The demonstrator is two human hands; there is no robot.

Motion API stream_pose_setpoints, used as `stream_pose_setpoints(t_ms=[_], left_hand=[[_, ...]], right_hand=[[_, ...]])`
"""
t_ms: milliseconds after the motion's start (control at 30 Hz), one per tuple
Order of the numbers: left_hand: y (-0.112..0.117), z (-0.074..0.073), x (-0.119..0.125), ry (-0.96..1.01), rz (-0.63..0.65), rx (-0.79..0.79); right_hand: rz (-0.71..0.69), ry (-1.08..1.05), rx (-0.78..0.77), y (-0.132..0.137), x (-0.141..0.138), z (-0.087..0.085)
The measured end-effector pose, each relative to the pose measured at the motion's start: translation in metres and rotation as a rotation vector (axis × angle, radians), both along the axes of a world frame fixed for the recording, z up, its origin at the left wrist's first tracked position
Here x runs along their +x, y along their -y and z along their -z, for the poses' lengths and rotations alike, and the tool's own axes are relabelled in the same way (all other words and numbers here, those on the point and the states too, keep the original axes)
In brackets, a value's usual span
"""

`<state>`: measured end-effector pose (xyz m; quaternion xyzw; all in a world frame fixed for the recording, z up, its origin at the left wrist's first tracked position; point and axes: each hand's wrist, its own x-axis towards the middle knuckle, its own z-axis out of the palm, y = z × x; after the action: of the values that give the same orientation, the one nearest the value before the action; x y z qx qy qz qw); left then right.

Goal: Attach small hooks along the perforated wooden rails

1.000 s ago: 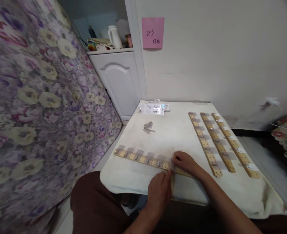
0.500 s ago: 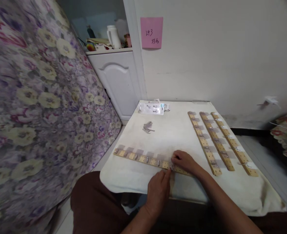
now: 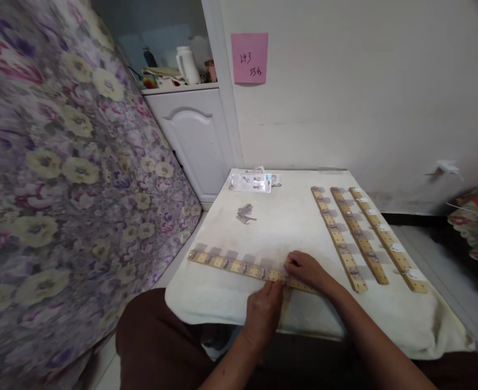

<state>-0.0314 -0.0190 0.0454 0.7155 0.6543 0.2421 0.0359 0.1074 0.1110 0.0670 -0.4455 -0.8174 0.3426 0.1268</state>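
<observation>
A pale wooden strip [image 3: 236,266] with rows of small holes lies slantwise near the front of the table. Several small metal fittings stand along it, one of them a fitting [image 3: 264,272] just left of my hands. My left hand [image 3: 264,310] has its fingers closed at the strip's near edge. On the far side, my right hand [image 3: 307,269] is closed in a pinch over the strip's right part. Whatever is between the fingertips of either hand is too small and covered to make out.
Three similar strips lie on the right: a left strip [image 3: 336,234], a middle strip [image 3: 357,232] and a right strip [image 3: 385,236] with white pieces. Loose metal pieces [image 3: 245,213] lie beyond my hands. Clear packaging [image 3: 250,182] sits at the back of the cloth-covered table [image 3: 223,303].
My left fingertips have shifted slightly at the strip's near edge. My right hand stays pinched in the same place. The whole view has moved a little; the strips and loose pieces lie as before.
</observation>
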Motion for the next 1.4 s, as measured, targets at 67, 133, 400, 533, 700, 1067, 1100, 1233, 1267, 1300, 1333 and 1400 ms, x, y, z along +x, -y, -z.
stream_pose_setpoints(t_ms=[67, 133, 400, 533, 700, 1067, 1100, 1233, 1267, 1300, 1333, 1400], left_hand=[[-0.001, 0.000, 0.001, -0.027, -0.002, 0.042], [-0.002, -0.001, 0.001, -0.060, -0.004, 0.075], [-0.004, -0.001, 0.002, -0.161, -0.023, 0.069], [-0.004, 0.000, 0.002, -0.178, -0.034, 0.074], [-0.004, 0.000, 0.001, -0.173, -0.033, 0.079], [-0.004, -0.002, 0.001, -0.179, -0.025, 0.028], [-0.004, -0.002, 0.001, -0.183, -0.027, 0.026], [-0.004, -0.001, 0.001, -0.201, -0.042, 0.014], [-0.004, -0.001, 0.001, -0.207, -0.045, 0.009], [-0.004, -0.001, 0.000, -0.210, -0.047, 0.004], [-0.004, -0.001, 0.000, -0.212, -0.049, -0.001], [-0.004, 0.000, 0.000, -0.215, -0.049, -0.007]], right_hand=[[0.002, 0.000, 0.000, 0.000, 0.000, -0.001], [0.001, -0.004, 0.000, 0.000, 0.000, -0.001], [0.027, -0.010, -0.003, 0.001, -0.001, -0.001], [0.029, -0.014, 0.002, 0.001, -0.001, -0.002], [0.036, -0.023, 0.011, 0.002, -0.001, -0.003], [0.024, -0.182, -0.114, 0.006, 0.007, -0.006], [0.027, -0.177, -0.112, 0.006, 0.007, -0.005], [0.059, -0.147, -0.103, 0.005, 0.006, 0.001], [0.071, -0.145, -0.110, 0.005, 0.005, 0.003], [0.081, -0.147, -0.118, 0.005, 0.005, 0.004], [0.091, -0.154, -0.128, 0.004, 0.004, 0.006], [0.105, -0.173, -0.154, 0.004, 0.004, 0.008]])
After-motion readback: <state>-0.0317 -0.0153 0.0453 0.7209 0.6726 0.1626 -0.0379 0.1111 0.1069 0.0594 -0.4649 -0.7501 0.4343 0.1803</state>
